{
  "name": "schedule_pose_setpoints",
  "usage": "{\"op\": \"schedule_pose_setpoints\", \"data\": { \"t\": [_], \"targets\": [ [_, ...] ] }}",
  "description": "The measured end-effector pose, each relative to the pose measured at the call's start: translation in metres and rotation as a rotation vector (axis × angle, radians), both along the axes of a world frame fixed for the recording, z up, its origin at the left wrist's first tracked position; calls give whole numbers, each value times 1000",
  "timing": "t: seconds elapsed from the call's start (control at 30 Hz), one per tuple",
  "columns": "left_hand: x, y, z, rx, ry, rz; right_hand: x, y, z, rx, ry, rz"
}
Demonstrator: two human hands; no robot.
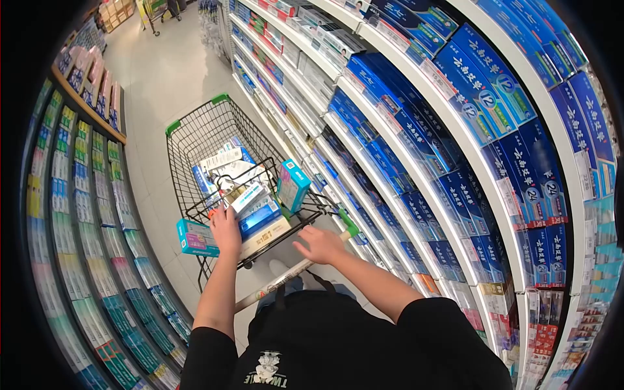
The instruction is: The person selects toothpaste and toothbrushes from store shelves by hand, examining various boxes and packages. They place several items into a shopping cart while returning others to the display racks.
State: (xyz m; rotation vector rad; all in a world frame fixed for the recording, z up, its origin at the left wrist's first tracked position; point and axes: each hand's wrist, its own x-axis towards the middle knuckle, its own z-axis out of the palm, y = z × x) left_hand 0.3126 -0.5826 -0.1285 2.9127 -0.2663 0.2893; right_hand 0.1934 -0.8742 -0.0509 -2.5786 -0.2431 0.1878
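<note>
Spread wide, the fingers of the right hand (317,245) are held near the cart handle (286,275); whether anything is gripped by the left hand (225,230) cannot be told. Just beside its fingertips, a white box (249,200) is seen tilted over a blue box (261,218) in the cart (221,99), flanked by turquoise boxes (294,186).

Black wire forms the shopping cart (195,115), with green corner caps (220,99) at its far edge. A teal-and-pink carton (195,238) marks its left edge, a teal carton (294,186) its right, and a blue box (260,219) and cream box (268,238) its near edge. White lettering patterns the deep-blue toothpaste cartons (465,71); a white print (266,367) marks the black T-shirt (351,344).
</note>
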Motion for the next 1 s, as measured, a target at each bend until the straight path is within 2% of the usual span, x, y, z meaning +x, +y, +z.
{"op": "schedule_pose_setpoints", "data": {
  "t": [0.13, 0.27, 0.37, 0.4, 0.5, 0.63, 0.67, 0.77, 0.8, 0.9, 1.0],
  "targets": [
    [19, 11, 4, -100, 53, -4, 19, 7, 3, -24, -59, -83],
    [23, 22, 28, -198, -11, -91, 46, 12, 0, 154, 61, -271],
    [-10, 23, 58, -316, 7, -167, 60, 17, 21, 176, -128, -214],
    [-25, 19, 72, -366, 45, -196, 66, 15, 16, 140, -120, -179],
    [-57, 6, 83, -484, 114, -222, 87, 13, 21, -23, -397, 123],
    [-49, 3, 75, -475, 101, -201, 115, 18, 13, -14, -333, 291],
    [-44, 5, 73, -448, 100, -199, 116, 18, 12, 36, -241, 258],
    [-40, -6, 116, -385, -208, 58, 131, 25, 4, 101, -157, 98],
    [-42, -1, 114, -391, -224, 67, 136, 27, 4, 117, -149, 51],
    [-42, 26, 109, -193, 294, -301, 155, 32, 2, 165, -145, -33],
    [-16, 24, 90, 1, 476, -333, 178, 37, -4, 209, -166, -8]
  ]
}}
